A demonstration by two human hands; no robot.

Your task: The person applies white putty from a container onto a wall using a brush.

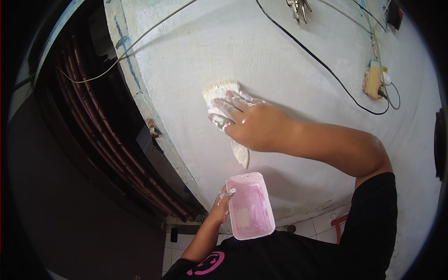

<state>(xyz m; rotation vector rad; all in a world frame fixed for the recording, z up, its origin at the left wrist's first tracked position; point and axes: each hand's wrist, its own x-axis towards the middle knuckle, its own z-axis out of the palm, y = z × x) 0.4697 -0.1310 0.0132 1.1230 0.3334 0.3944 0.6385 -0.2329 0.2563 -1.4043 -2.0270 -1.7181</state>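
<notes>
Gripping a paintbrush (227, 110) bristles-up against the wall (289, 60), right hand (254, 123); left hand (221, 205) holds a pink tub (250, 207).

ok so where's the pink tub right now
In the head view, the pink tub is low at centre, held by the left hand, just below the paintbrush on the white wall.

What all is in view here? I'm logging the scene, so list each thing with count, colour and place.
paintbrush: one, white-coated, pressed to the wall, centre
tub: one, pink, paint-smeared, low centre
wall: one, white, fills the middle
black cable: one, runs across the wall, upper right
socket block: one, tan, wall at right
pipes: several, reddish brown, dark gap at left
floor tiles: white, bottom
left hand: holds the tub
right hand: grips the paintbrush
</notes>
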